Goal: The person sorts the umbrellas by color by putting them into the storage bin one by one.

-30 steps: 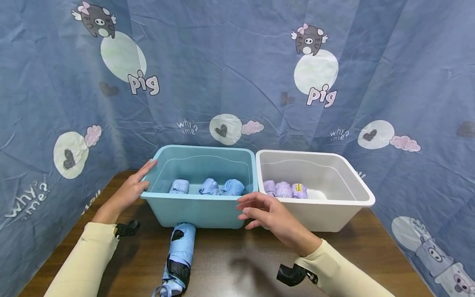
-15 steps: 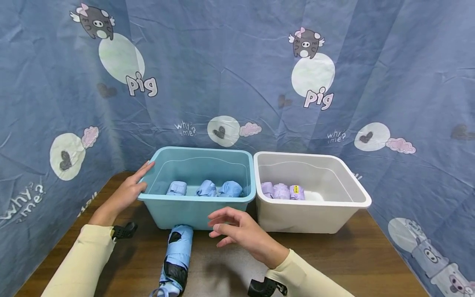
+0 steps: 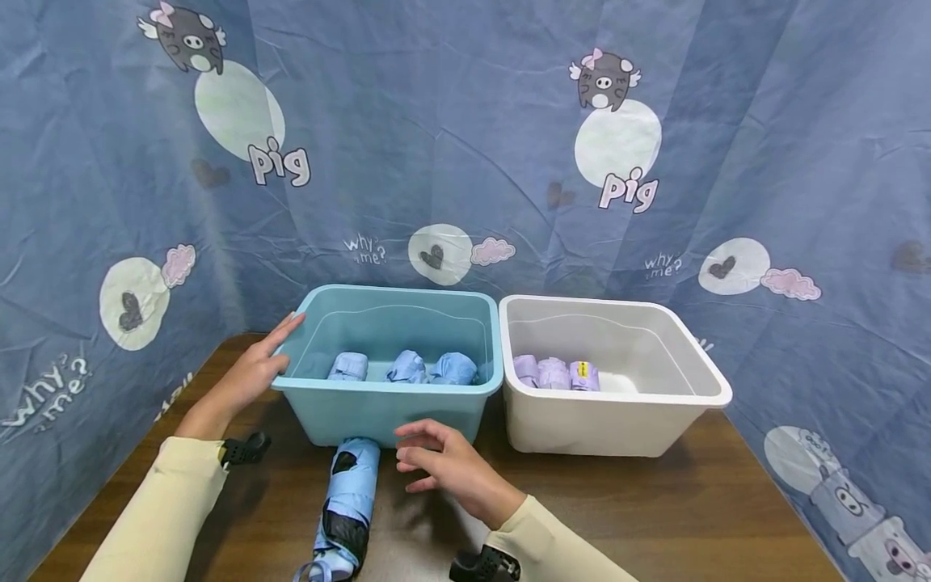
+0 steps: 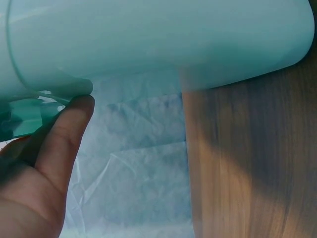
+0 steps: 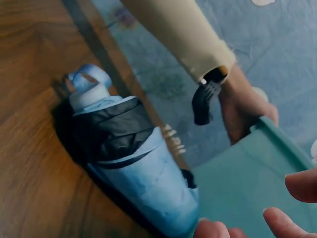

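Observation:
My left hand point(image 3: 250, 368) holds the left rim of a light-blue plastic bin point(image 3: 378, 416); the left wrist view shows a digit point(image 4: 67, 141) against the lip. Several light-blue rolled bundles point(image 3: 454, 369) lie in this bin, partly hidden by its front wall. In front of it, a folded blue umbrella point(image 3: 351, 493) with black patches lies on the table, its strap end toward me. My right hand point(image 3: 454, 469) hovers to the umbrella's right with loosely bent fingers, holding nothing. The right wrist view shows the umbrella point(image 5: 143, 158) apart from the fingertips point(image 5: 280, 223).
Right of the blue bin stands a white bin point(image 3: 589, 424) with several lilac rolled bundles point(image 3: 554, 373) at its left end. Both bins sit on a brown wooden table point(image 3: 625, 509). A blue printed cloth point(image 3: 480, 145) hangs behind and around the table.
My right hand has moved left and down, from in front of the gap between the bins toward the umbrella. My left hand stays on the bin's rim.

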Tool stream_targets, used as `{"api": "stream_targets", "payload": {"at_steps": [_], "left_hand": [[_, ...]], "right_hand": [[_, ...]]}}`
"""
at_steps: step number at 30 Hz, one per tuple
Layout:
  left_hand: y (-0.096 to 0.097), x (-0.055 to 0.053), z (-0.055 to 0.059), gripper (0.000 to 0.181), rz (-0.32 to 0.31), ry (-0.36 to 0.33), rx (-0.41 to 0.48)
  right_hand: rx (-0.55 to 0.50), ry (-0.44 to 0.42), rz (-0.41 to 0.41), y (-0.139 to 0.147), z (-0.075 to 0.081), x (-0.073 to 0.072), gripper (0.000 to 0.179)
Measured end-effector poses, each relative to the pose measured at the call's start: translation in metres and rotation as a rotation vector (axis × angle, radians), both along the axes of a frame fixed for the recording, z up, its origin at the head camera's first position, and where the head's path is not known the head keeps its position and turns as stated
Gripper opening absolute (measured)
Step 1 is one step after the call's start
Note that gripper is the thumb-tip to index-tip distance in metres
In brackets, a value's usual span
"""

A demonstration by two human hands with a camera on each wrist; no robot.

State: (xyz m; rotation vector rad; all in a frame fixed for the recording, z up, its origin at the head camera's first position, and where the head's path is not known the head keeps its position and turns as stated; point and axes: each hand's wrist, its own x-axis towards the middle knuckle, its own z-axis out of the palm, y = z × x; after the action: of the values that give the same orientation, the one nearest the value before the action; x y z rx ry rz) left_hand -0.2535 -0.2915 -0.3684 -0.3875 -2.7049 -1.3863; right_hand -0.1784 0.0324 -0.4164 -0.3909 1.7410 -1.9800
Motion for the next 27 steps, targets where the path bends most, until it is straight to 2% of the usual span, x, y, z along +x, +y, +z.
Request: {"api": "stream_targets", "payload": {"at_steps": [7,13,20,23,27], "left_hand": [[0.000,0.001,-0.003,0.072,0.002,0.000,-0.021],[-0.001,0.001,-0.001,0.073,-0.003,0.014,-0.017],[0.001,-0.003,-0.003,0.075,-0.014,-0.016,-0.010],[0.002,-0.006,-0.003,0.075,-0.013,-0.020,-0.010],[-0.002,-0.004,-0.003,0.075,-0.001,-0.021,-0.004]], "right_hand": [[0.010,-0.058,0.002,-0.014,-0.020,0.000,0.042],[0.039,-0.051,-0.020,-0.026,-0.024,-0.003,0.043],[0.070,-0.084,-0.048,-0.032,-0.030,0.000,0.045],[0.100,-0.074,-0.072,-0.035,-0.032,-0.001,0.047],[0.142,-0.058,-0.077,-0.042,-0.034,-0.001,0.049]]}}
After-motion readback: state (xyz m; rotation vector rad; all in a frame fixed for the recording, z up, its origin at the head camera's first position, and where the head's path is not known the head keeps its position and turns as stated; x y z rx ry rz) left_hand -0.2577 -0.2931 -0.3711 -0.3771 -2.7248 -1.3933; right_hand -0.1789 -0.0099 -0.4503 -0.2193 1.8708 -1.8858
